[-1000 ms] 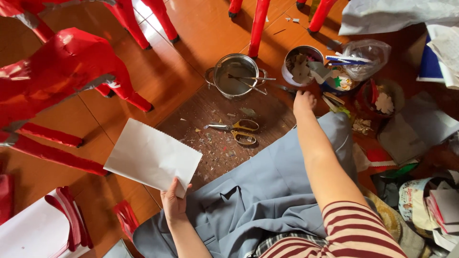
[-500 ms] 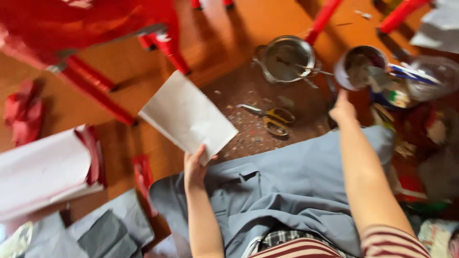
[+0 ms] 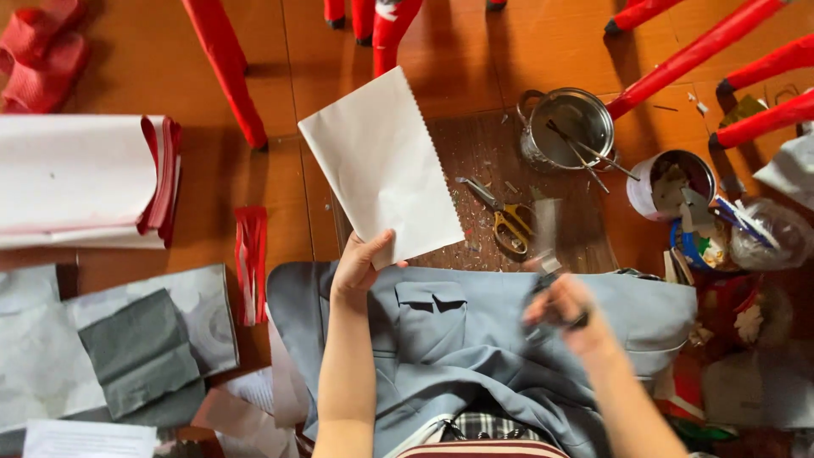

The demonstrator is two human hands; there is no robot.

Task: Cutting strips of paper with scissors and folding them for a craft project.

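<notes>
Holding a white rectangular sheet of paper with one zigzag-cut edge [image 3: 381,165], our left hand [image 3: 356,265] pinches its near corner between thumb and fingers, so the sheet stands up over the orange-brown wooden floor [image 3: 144,68], left of centre. Our right hand [image 3: 564,304] is blurred; it seems curled around something small and dark, but we cannot tell what, nor how tightly it closes. Both hands hover over the grey-blue fabric garment with a flap pocket [image 3: 449,339] spread across our lap. Just beyond the garment, to the right of the sheet, yellow-handled scissors [image 3: 502,215] lie on a darker floor patch strewn with scraps. Farther right stands a round metal pot with sticks in it [image 3: 566,127], and beside it a small white tub of paste [image 3: 671,182]. Red plastic chair legs [image 3: 222,68] rise at the far edge. At far left rests a stack of white paper with red edges [image 3: 80,182]; nearer lie grey paper sheets [image 3: 140,348].
</notes>
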